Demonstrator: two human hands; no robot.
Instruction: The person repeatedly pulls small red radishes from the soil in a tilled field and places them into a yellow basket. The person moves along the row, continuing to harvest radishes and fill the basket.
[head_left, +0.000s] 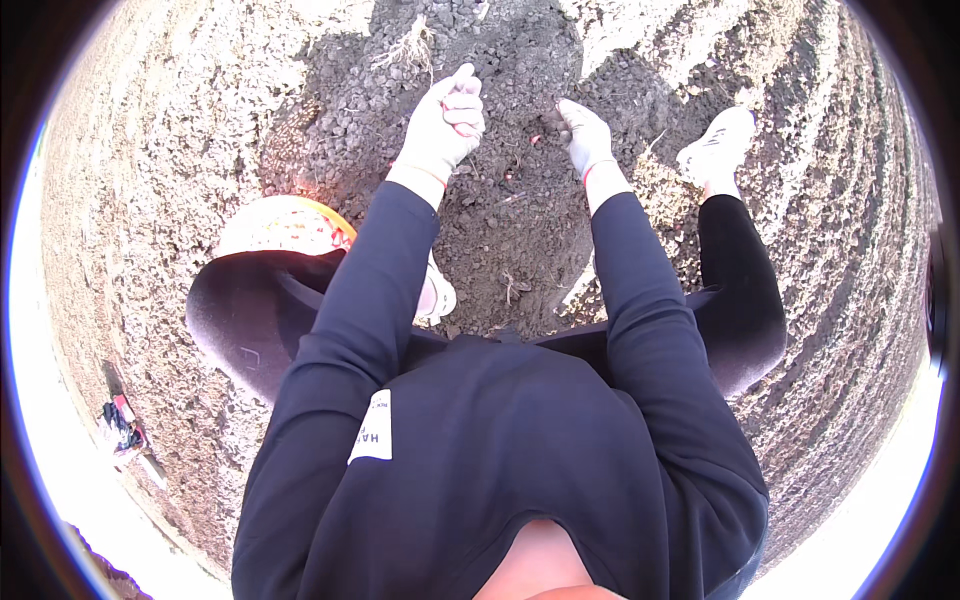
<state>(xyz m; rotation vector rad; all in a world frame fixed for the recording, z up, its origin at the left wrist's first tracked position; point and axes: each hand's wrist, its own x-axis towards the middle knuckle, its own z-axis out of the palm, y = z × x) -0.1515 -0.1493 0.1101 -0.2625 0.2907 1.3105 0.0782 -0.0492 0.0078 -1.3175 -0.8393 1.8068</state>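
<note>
Both hands wear pale work gloves with red edging at the wrists. Over the shaded soil (517, 255), my left hand (445, 120) is curled with the thumb side up; a reddish bit shows by its lower fingers, and whether it holds anything I cannot tell. My right hand (585, 135) is to the right, fingers bent down near the ground, their tips partly hidden. Small red pieces (535, 139) lie on the soil between the hands. Pale dry plant roots (411, 46) lie just beyond my left hand.
An orange-rimmed container (334, 214) with red and white pieces stands left of my left forearm, beside my knee. My white shoe (720, 146) is planted at the right. A dry plant scrap (514, 286) lies nearer my body. Several dark and red items (122, 427) lie far left.
</note>
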